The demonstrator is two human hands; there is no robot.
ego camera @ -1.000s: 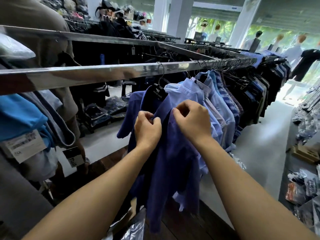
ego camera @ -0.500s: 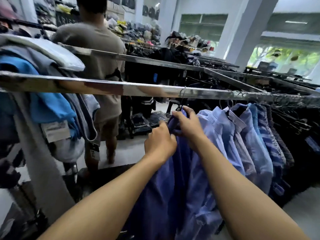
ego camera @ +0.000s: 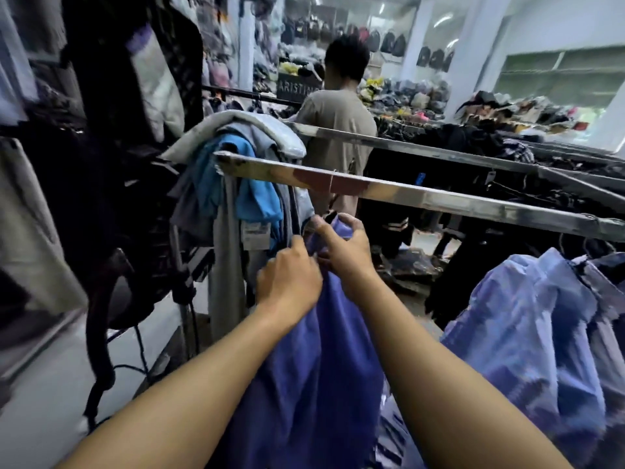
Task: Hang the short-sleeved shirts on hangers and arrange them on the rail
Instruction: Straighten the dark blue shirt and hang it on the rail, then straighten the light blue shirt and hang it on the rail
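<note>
Left hand [ego camera: 287,277]: fingers [ego camera: 299,247] curled into the front of the dark blue shirt [ego camera: 314,384], gripping a fold of cloth just below its top. Right hand [ego camera: 346,255]: fingers [ego camera: 351,222] and thumb curled round the bunched top of the same shirt, pinching it. The two hands touch at the knuckles.

The shirt hangs straight down from both sets of fingers, between my forearms. I cannot tell whether a hanger is inside it.

The rail [ego camera: 439,199] runs just above and beyond the fingers. A thin wire hook [ego camera: 332,184] sits on it directly above the right fingers.

Left of the fingers, a heap of grey and bright blue clothes [ego camera: 243,147] is draped over the rail end. Well to the right, pale blue shirts [ego camera: 527,316] hang under the rail, blurred. Beyond the rail stands a person in a beige T-shirt [ego camera: 338,126], back turned.
</note>
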